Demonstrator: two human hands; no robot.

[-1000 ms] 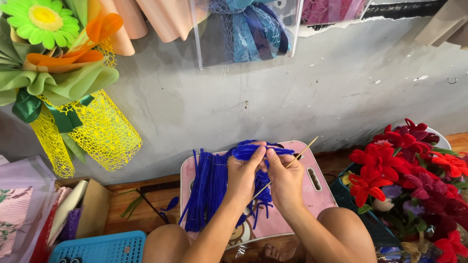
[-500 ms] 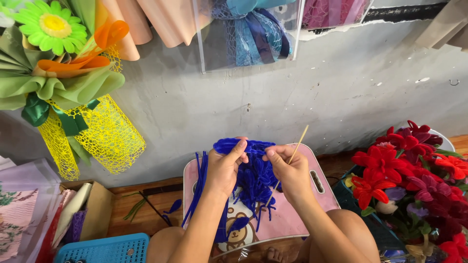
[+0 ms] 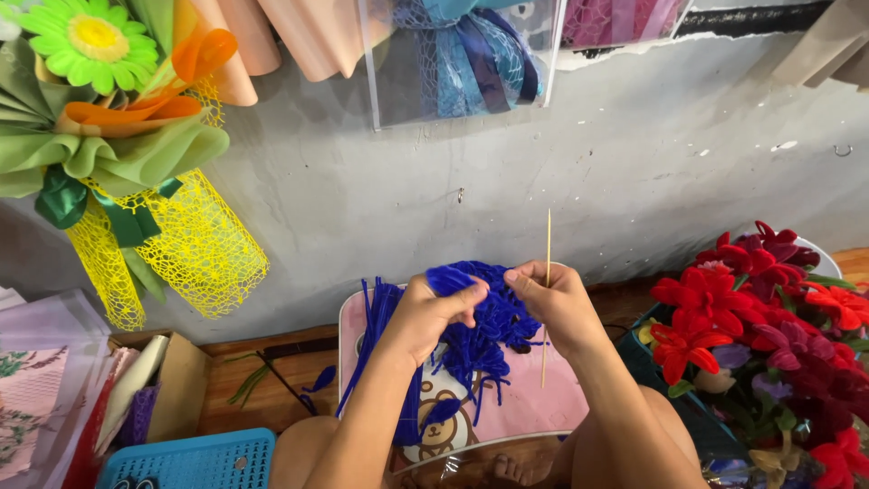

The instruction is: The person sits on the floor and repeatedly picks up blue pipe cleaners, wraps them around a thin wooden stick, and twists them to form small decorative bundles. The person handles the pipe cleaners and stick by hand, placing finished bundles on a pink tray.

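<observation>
A person sits with a small pink tabletop [image 3: 543, 407] across their lap, seen from above. Both hands are raised over it, close together.

The left hand [image 3: 433, 312] has its fingers [image 3: 466, 297] curled and pressed together around a bunch of blue fuzzy stems [image 3: 484, 317]. The bunch bulges out just beyond the left fingertips and hangs in loose strands below them, down onto the tabletop. More blue stems lie flat to the left of that hand, under the wrist.

The right hand [image 3: 559, 306] pinches a thin wooden stick [image 3: 547, 299] between thumb and fingers, just beside the blue bunch. The stick stands nearly upright, its tip rising well above the fingers and its lower end reaching down past the palm toward the tabletop.

Half a second ago the stick leaned to the right; now it is almost vertical. The two hands have also drawn closer together, and the blue bunch is gathered tighter between them than before.

Well to the right of the right hand stands a mass of red flowers [image 3: 760, 317]. Far to the left of the left hand hangs a bouquet with a green flower [image 3: 90, 41] and yellow mesh [image 3: 195, 244]. Below it, near the left elbow, are a cardboard box [image 3: 176, 389] and a blue basket [image 3: 195, 460]. Above the fingers, against the grey wall [image 3: 634, 163], a clear case holds blue ribbon [image 3: 471, 54].
</observation>
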